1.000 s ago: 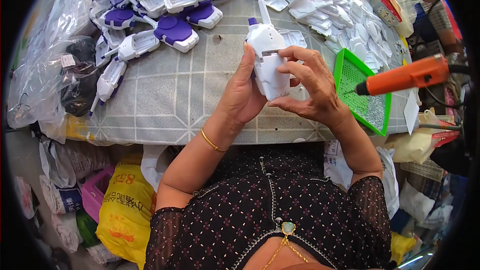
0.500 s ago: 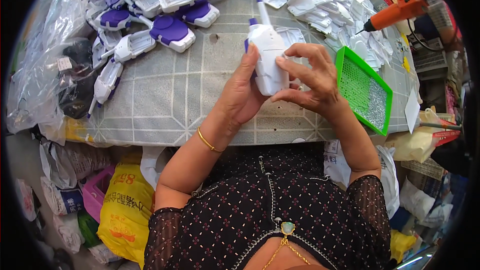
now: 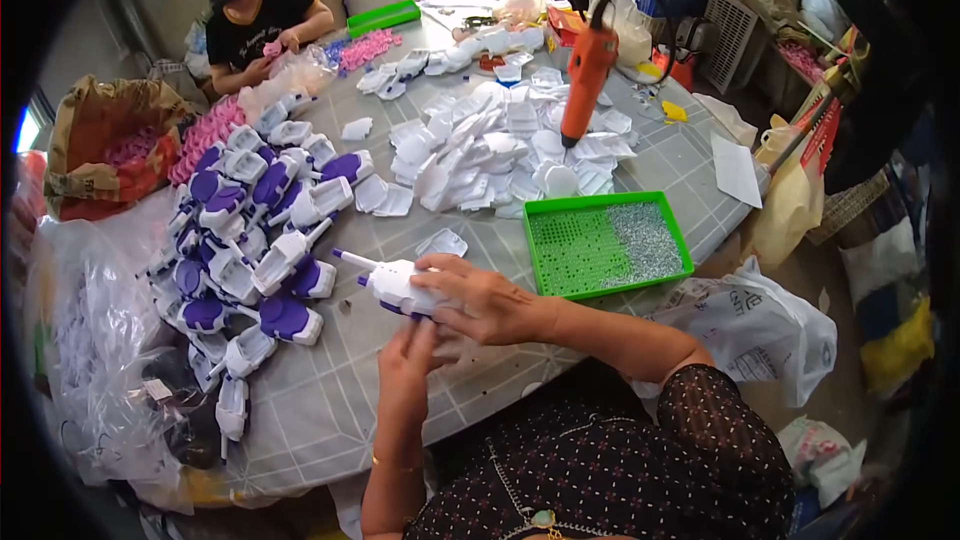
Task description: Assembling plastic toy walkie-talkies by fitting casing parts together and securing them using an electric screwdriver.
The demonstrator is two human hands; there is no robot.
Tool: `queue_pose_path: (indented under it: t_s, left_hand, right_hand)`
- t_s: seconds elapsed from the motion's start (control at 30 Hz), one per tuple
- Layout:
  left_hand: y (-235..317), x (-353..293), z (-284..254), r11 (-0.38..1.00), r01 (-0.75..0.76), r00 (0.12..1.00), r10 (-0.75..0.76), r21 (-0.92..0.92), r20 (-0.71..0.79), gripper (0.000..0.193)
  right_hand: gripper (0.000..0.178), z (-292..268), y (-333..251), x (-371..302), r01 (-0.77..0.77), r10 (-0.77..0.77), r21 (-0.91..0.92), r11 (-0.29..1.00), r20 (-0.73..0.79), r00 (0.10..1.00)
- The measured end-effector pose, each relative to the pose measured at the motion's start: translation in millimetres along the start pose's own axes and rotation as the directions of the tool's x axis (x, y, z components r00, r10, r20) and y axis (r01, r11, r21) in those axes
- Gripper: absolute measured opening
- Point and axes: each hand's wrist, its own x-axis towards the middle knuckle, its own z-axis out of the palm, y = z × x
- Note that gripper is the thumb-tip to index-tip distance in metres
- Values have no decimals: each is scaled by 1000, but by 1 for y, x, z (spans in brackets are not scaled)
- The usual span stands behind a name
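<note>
1. The white and purple toy gun point(image 3: 395, 285) now lies flat, its thin barrel pointing away from the green tray point(image 3: 605, 243); a second ago it stood upright.
2. The right hand point(image 3: 485, 302) presses it down, fingers curled over its body.
3. The left hand point(image 3: 408, 355) grips it from below, fingers closed.
4. The orange screwdriver point(image 3: 588, 80) hangs beyond the tray, untouched.

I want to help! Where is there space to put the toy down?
Bare table lies at the near edge, below the white and purple toy, and between the green tray and the far right corner. The white shells pile is crowded.
</note>
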Motion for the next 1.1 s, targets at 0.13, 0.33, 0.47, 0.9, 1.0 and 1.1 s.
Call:
queue_pose_path:
  t_s: [0.13,0.33,0.47,0.9,1.0,1.1]
  left_hand:
    - [13,-21,-18,173,-471,651,730,865,209,63]
    - [-6,20,-26,118,-615,716,497,780,490,74]
    - [-9,20,-18,107,-580,722,527,808,448,65]
    - [-22,25,-13,119,-577,690,601,808,403,60]
    - [-22,22,-14,116,-580,684,607,806,405,62]
    - [-23,26,-18,119,-592,681,603,797,415,63]
  right_hand:
    - [45,-16,19,-13,86,-84,-9,996,168,982]
    - [32,-3,19,-24,271,-229,-96,958,317,921]
    - [27,-29,-17,-38,354,-346,-300,886,80,935]
    - [72,-106,-25,-27,-61,243,347,936,-511,824]
    - [44,-104,-22,-3,-111,291,434,894,-374,881]
    - [39,-101,-14,7,-213,358,420,882,-303,883]
